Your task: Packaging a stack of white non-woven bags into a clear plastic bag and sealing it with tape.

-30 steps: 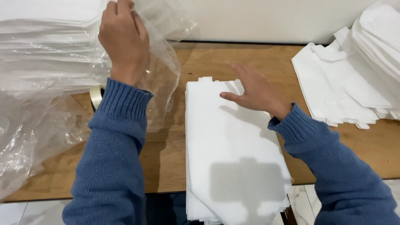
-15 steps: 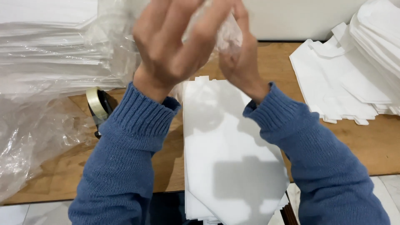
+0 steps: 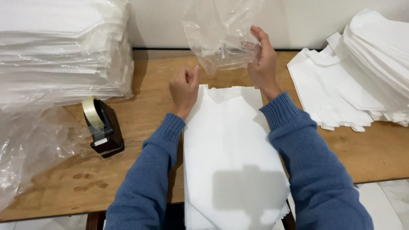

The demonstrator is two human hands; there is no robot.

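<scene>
A clear plastic bag (image 3: 219, 32) hangs in the air above the table's middle. My right hand (image 3: 263, 57) grips its right edge, fingers curled around the film. My left hand (image 3: 184, 88) pinches the bag's lower left corner, just over the far end of a stack of flat white bags (image 3: 232, 157). That stack lies lengthwise on the wooden table (image 3: 145, 98) between my blue sleeves and reaches past the table's near edge.
A tall pile of white bags wrapped in clear plastic (image 3: 59, 51) fills the far left, with loose plastic film (image 3: 30, 153) below it. A black tape dispenser (image 3: 102, 127) stands beside it. More loose white bags (image 3: 362, 72) are heaped at the right.
My hands have come down and apart from in front of the camera, spreading the clear bag. One second ago the left hand was at the left pile and the right lay on the stack.
</scene>
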